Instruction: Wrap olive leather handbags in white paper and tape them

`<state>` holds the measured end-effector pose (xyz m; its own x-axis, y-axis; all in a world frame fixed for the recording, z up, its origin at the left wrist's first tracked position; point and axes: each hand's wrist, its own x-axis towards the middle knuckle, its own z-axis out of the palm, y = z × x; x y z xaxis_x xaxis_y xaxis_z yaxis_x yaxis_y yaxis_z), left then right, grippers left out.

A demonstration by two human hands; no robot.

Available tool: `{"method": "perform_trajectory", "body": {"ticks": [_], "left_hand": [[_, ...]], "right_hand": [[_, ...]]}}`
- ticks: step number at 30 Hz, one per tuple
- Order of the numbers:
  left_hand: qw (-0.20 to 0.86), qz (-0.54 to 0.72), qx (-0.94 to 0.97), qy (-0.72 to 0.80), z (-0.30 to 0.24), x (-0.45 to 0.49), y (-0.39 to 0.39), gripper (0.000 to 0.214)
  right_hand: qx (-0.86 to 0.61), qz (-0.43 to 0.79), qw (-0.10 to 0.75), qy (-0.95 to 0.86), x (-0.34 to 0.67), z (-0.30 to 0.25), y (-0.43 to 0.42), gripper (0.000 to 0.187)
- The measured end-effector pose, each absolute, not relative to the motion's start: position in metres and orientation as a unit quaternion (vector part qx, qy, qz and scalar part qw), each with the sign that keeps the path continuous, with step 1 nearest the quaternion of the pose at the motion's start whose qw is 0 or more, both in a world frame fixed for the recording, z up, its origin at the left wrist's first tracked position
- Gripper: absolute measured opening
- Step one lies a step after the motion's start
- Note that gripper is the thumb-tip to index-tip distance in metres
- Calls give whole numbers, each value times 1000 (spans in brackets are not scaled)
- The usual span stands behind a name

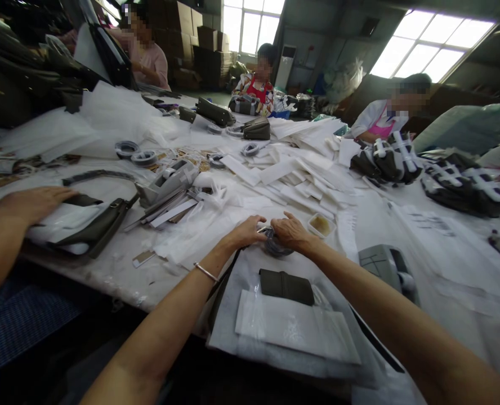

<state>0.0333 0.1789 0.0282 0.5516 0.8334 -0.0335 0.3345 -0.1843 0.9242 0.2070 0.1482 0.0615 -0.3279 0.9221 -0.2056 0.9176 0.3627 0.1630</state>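
Left hand (246, 232), right hand (293, 232): grasping shiny grey coil (277, 246), centre | seemingly done: translucent white sheeting (228, 332) around dark-olive leathery tab (286, 287), lower centre | undone: coil unreleased

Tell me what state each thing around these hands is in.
Left hand: curled, at the grey coil
Right hand: curled over the coil
Grey coil: wound, partly hidden
Plastic tub: uncovered, yellowish inside
Dark green flap: lying flat, unwrapped
Left-side handbag: partly covered in white, under a co-worker's hand
White paper strips: loosely heaped
Bracelet: worn
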Motion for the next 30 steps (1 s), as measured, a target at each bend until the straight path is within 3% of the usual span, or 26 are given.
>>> {"method": "perform_trajectory", "body": {"ticks": [4, 9, 13, 20, 26, 30], "left_hand": [[477, 231, 738, 418, 29, 16, 175, 48], [461, 202, 745, 437, 25, 6, 170, 42], [420, 188, 761, 457, 26, 12, 163, 34], [323, 165, 799, 480, 32, 28, 148, 34], [266, 144, 826, 476, 41, 24, 135, 27], [228, 164, 827, 488, 56, 7, 138, 26]], "right_hand": [[580, 14, 145, 801, 228, 64, 149, 27], [590, 30, 134, 796, 238, 62, 148, 54], [565, 36, 144, 812, 233, 60, 145, 33], [538, 58, 156, 826, 232, 67, 144, 32], [564, -28, 124, 816, 246, 62, 148, 34], [570, -66, 94, 814, 253, 61, 154, 53]]}}
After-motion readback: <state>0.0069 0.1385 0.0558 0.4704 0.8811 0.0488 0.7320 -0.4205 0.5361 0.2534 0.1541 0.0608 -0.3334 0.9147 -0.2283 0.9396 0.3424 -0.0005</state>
